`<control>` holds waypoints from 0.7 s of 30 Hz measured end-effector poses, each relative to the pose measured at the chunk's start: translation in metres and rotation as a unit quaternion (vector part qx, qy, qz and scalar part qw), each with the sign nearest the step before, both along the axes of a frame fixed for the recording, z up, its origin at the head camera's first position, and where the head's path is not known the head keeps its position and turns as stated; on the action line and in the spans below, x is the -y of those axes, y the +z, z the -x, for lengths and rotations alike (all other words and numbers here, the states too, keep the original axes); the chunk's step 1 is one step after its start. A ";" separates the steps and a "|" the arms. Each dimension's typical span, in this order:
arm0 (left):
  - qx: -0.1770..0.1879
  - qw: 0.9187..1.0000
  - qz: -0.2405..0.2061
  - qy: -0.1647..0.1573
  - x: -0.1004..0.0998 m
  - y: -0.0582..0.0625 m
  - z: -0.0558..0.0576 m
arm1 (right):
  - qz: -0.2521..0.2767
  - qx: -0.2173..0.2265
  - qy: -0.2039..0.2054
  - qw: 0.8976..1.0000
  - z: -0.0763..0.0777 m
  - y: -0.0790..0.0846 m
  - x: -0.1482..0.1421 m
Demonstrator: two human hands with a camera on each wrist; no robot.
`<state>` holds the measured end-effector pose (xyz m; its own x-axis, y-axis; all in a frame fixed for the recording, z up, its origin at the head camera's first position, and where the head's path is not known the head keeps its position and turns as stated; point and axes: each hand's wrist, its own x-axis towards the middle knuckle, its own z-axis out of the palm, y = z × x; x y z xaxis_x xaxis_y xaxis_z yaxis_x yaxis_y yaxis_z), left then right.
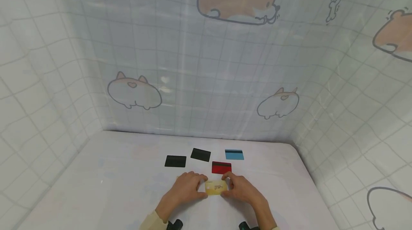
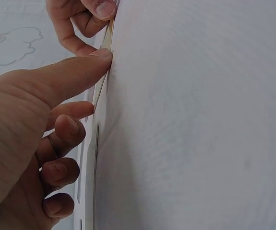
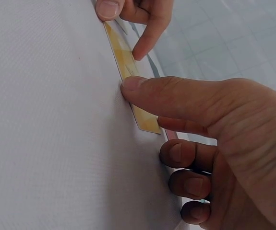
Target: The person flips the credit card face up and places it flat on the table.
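Observation:
A yellow card (image 1: 216, 187) lies low over the white tabletop, with printing on its upper face. My left hand (image 1: 189, 187) pinches its left end between thumb and index finger. At the right end, my right hand (image 1: 239, 189) pinches the card in the same way. In the right wrist view the yellow card (image 3: 123, 52) appears nearly edge-on, and the other fingers of the right hand (image 3: 219, 124) are curled beside it. Just beyond the hands lies a red card (image 1: 221, 167) with a dark stripe.
Farther back lie a black card (image 1: 175, 161), a second black card (image 1: 200, 155) turned at a slant, and a blue card (image 1: 234, 154) with a dark stripe. A patterned curtain (image 1: 206, 108) rises behind the white table (image 1: 128, 172) and along both sides.

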<state>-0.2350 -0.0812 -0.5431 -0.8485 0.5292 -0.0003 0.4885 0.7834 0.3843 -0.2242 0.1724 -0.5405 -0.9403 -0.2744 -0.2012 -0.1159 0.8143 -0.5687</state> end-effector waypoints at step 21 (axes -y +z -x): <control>-0.025 1.000 0.003 -0.006 0.002 0.007 -0.019 | 0.027 0.003 0.001 1.000 -0.021 0.009 -0.004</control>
